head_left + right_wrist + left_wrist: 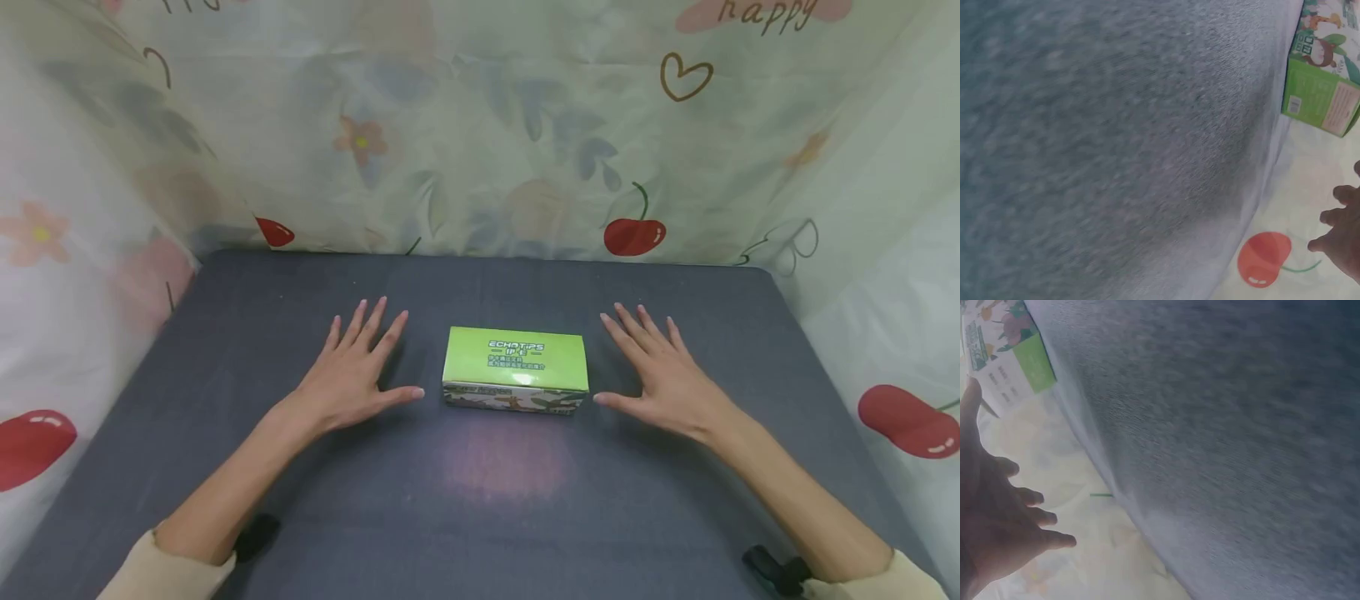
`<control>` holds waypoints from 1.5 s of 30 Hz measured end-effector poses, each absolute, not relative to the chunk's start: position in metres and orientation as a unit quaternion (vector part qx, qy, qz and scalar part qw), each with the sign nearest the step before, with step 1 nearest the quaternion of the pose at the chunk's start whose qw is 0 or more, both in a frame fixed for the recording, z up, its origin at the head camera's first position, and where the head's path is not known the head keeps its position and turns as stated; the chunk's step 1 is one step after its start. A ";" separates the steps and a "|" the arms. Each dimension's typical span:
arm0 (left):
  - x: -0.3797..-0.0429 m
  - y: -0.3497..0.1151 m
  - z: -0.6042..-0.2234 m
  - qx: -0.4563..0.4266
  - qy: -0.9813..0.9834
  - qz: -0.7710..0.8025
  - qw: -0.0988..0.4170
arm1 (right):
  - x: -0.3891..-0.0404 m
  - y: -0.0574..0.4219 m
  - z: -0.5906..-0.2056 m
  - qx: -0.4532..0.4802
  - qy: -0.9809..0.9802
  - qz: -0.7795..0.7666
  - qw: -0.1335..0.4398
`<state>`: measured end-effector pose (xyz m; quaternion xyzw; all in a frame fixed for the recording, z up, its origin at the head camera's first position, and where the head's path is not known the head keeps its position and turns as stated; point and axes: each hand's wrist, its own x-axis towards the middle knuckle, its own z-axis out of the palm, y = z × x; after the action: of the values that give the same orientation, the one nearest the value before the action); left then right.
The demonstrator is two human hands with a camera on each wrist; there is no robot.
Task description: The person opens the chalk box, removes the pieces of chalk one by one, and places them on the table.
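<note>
So the box (517,360) is a little lime-green carton, longer than it is tall. Its left end has a pale panel with small print next to a strip of green, the top says ECHOTIPS with Chinese characters under it, the front is busy with printed pictures, and the right end is green with a barcode and a pale label.

The table (360,533) is dark grey, with a pinkish shine in front of the box. Light cloth (465,125) hangs around it: cherries and an orange flower on the left, more flowers and leaves at the back, then a heart and "happy", another cherry over right.

Left grip (343,382) is wide, fingers spread, thumb pointing at the box and near it. Box sits on the table between the two. Right grip (667,382) is spread wide too, thumb tip just beside the box's right end.
</note>
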<state>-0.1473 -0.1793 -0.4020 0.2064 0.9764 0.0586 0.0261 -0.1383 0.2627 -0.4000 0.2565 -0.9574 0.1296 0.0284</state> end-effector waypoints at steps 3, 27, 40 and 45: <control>-0.149 -0.173 -0.399 0.216 0.974 0.064 0.023 | -0.139 0.258 -0.399 0.269 -0.954 0.131 0.032; -0.159 -0.135 -0.400 0.291 0.940 0.161 0.081 | -0.151 0.218 -0.392 0.316 -0.931 0.180 -0.003; -0.169 -0.125 -0.404 0.299 0.912 0.263 0.103 | -0.159 0.201 -0.395 0.325 -0.920 0.218 -0.034; -0.172 -0.123 -0.408 0.302 0.902 0.293 0.095 | -0.157 0.199 -0.399 0.318 -0.918 0.230 -0.047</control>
<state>-0.1720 -0.1234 -0.4077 0.3024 0.9021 0.2929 0.0946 -0.1575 0.1993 -0.3988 0.3184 -0.9184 0.2300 -0.0469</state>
